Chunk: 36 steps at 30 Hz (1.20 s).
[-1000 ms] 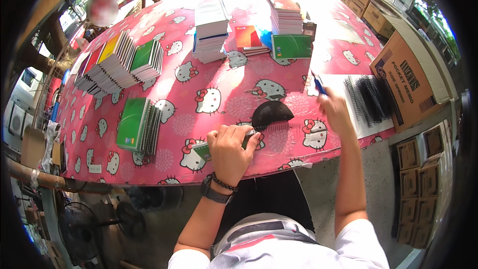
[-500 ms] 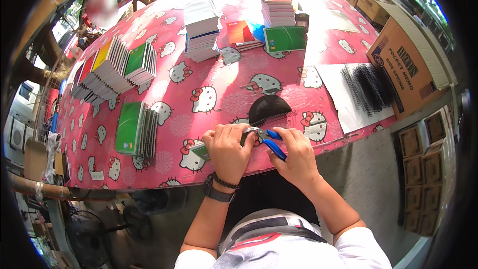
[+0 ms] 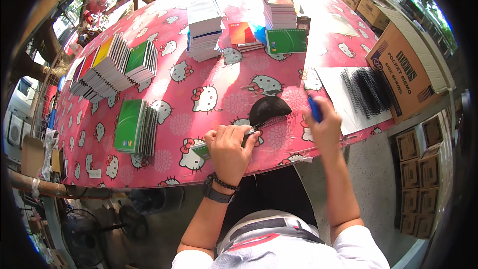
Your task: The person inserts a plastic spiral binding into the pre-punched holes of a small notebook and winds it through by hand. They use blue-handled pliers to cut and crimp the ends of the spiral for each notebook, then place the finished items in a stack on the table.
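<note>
Near the table's front edge, my left hand (image 3: 229, 144) is closed over a small green-covered spiral notebook (image 3: 200, 150), most of which it hides. A dark spiral coil end juts out past its fingertips. My right hand (image 3: 326, 125) is raised to the right, its fingers wrapped round blue-handled pliers (image 3: 314, 109); their jaws are not visible. Between the hands and a little farther off lies a black half-round piece (image 3: 269, 111), with a coil (image 3: 275, 119) along its straight edge.
Green notebooks (image 3: 130, 127) and a mixed-colour row (image 3: 107, 62) stand at left. White stacks (image 3: 203, 32), a red notebook (image 3: 241, 33) and another stack (image 3: 279, 15) are farther back. Black coils (image 3: 367, 92) lie on white paper (image 3: 331, 87) beside a cardboard box (image 3: 406, 69) at right.
My right hand has moved right and away from my left hand, taking the pliers with it. The left hand has stayed on the notebook.
</note>
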Each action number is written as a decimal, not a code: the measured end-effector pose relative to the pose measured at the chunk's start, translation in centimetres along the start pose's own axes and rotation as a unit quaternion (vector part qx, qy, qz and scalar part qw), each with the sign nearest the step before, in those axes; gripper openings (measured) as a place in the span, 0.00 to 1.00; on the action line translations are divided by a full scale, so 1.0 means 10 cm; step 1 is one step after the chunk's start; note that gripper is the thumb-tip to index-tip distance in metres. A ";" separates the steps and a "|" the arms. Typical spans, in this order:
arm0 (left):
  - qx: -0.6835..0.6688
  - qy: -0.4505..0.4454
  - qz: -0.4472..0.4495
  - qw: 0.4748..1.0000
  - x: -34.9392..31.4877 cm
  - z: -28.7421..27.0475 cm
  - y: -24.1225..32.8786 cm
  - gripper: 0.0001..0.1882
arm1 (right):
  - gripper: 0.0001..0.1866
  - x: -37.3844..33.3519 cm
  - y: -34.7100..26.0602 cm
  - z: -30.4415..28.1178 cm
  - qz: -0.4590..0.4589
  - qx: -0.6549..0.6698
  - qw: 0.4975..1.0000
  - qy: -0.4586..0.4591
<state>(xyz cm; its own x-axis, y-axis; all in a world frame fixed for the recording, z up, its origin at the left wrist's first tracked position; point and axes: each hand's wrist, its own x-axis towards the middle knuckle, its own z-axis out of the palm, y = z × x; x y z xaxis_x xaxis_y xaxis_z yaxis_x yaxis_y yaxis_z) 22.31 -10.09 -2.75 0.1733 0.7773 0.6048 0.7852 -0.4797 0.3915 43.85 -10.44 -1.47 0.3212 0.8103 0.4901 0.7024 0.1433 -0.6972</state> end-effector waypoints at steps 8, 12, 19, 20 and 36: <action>-0.030 -0.004 0.033 0.999 -0.03 -0.07 0.00 0.11 | 0.16 0.24 0.07 -0.03 -0.166 -0.025 0.975 -0.145; -0.033 -0.013 0.046 0.998 -0.05 -0.08 -0.01 0.11 | 0.13 0.16 -0.17 0.21 -0.293 0.034 0.899 -0.323; -0.041 -0.004 0.061 0.997 -0.06 -0.07 -0.01 0.11 | 0.11 0.21 -0.13 0.23 -0.255 0.103 0.865 -0.420; -0.039 -0.004 0.061 0.997 -0.06 -0.07 -0.02 0.11 | 0.11 0.18 -0.13 0.24 -0.233 0.114 0.866 -0.427; -0.048 -0.019 0.077 0.996 -0.06 -0.13 -0.04 0.12 | 0.11 0.15 -0.23 0.18 -0.182 0.106 0.857 -0.471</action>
<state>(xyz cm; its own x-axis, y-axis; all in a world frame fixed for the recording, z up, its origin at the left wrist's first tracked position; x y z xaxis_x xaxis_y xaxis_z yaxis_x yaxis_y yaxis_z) 21.14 -10.91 -2.41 0.3113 0.7050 0.6372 0.6875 -0.6300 0.3612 41.56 -8.49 -0.10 -0.6202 0.7744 0.1251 0.4843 0.5034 -0.7156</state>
